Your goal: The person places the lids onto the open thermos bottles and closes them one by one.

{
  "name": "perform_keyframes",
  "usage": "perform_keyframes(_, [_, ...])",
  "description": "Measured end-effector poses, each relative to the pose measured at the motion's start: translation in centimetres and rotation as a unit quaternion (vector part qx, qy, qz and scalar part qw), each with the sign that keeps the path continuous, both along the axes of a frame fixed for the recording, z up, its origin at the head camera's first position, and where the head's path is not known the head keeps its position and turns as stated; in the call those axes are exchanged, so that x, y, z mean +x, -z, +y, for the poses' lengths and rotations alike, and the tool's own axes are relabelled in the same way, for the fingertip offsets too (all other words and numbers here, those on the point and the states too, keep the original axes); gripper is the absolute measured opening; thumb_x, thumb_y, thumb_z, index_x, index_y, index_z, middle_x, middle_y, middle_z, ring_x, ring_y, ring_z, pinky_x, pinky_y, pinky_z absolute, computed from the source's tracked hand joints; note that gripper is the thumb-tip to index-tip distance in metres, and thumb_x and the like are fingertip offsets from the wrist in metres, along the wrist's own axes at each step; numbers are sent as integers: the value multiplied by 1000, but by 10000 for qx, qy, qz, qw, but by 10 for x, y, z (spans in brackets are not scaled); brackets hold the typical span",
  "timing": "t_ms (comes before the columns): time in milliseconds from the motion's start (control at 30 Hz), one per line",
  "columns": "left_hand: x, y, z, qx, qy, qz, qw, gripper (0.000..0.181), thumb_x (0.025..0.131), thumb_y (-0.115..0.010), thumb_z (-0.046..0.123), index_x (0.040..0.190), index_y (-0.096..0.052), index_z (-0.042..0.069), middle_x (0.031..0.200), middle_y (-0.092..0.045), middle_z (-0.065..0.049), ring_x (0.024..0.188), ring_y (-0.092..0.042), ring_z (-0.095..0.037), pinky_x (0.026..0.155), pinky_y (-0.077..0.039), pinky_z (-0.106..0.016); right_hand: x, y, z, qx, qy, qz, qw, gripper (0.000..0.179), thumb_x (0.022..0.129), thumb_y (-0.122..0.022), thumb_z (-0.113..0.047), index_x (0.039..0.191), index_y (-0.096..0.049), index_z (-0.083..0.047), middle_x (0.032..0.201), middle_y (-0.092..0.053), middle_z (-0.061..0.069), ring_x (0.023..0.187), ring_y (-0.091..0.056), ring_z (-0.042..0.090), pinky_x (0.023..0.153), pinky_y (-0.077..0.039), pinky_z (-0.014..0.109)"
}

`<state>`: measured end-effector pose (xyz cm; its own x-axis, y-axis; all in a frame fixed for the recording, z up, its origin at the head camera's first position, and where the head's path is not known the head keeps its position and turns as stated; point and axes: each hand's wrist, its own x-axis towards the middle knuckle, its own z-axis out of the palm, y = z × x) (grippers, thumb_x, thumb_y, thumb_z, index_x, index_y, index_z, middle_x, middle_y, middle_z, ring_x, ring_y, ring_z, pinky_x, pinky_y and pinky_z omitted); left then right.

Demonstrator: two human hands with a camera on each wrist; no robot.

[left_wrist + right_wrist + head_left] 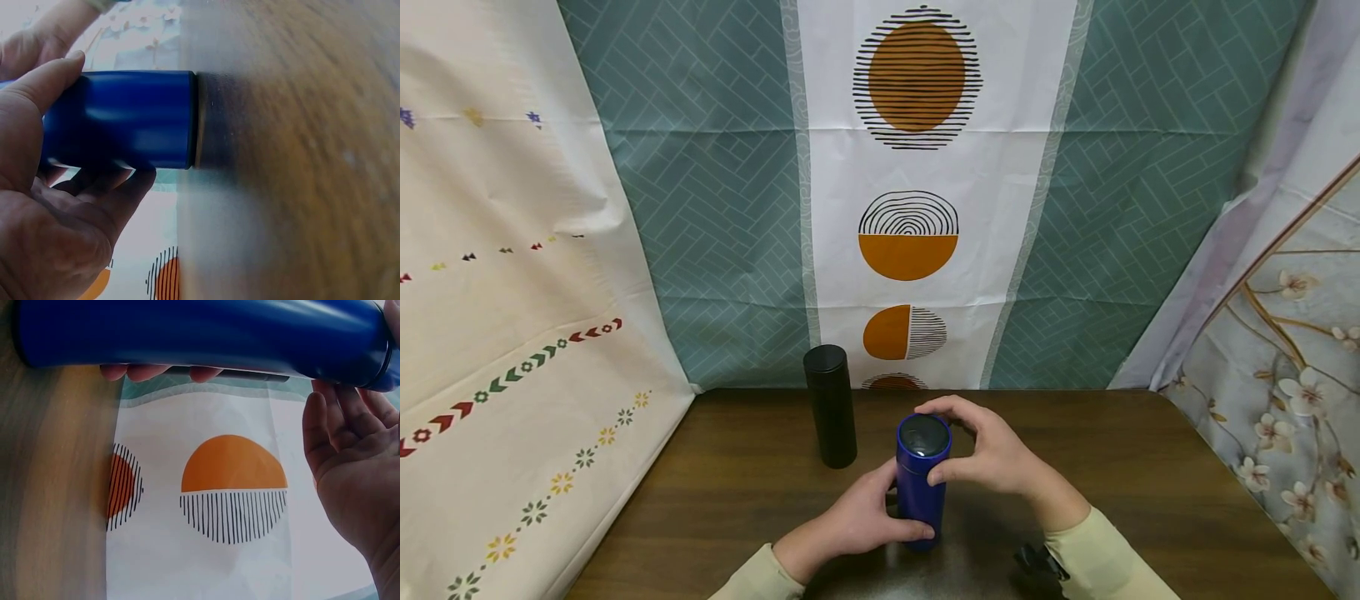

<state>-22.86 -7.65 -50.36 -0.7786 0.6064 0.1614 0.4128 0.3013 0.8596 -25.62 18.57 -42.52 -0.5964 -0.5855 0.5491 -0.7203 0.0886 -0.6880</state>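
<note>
A blue vacuum flask (921, 500) with a dark top (924, 435) stands upright on the brown table. My left hand (863, 514) grips its lower body from the left, the thumb across the near side. Around the lid, my right hand (996, 450) has its thumb in front and its fingers at the far rim. In the left wrist view, the base of the flask (137, 119) meets the table. Fingertips of the left hand show behind the flask (187, 334) in the right wrist view, while the right hand (356, 447) curves round its lid end.
A black flask (832, 417) stands upright behind and left of the blue one. The wooden table (722, 475) ends at a green and white patterned cloth (730, 208). Patterned fabric hangs on both sides. A small black object (1040, 560) sits by the right cuff.
</note>
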Motion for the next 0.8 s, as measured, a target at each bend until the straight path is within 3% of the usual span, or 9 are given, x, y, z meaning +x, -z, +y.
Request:
perform_keyframes(300, [-2, 1, 0, -8, 0, 53, 10000, 80, 92, -94, 41, 159, -52, 35, 148, -67, 10, 132, -67, -13, 113, -53, -43, 1, 1, -1, 83, 14, -123, 9999, 77, 84, -98, -7, 151, -62, -17, 137, -72, 8, 117, -69, 32, 106, -55, 43])
perform_keyframes(500, [-2, 2, -1, -42, 5, 81, 10000, 80, 92, -93, 41, 160, -51, 34, 147, -67, 10, 133, -66, -13, 114, -53, -43, 0, 3, 2, 151, -403, -100, 9990, 77, 93, -87, -4, 162, -54, -15, 159, -61, 8, 139, -62, 32, 120, -48, 43])
perform_keyframes(800, [-2, 2, -1, -54, 8, 129, 9999, 81, 92, -93, 41, 160, -51, 32, 147, -68, 9, 132, -67, -13, 113, -53, -43, 1, -1, 2, 154, -850, -318, 9958, 75, 102, -77, -5, 169, -46, -13, 158, -64, 9, 147, -58, 35, 126, -41, 42])
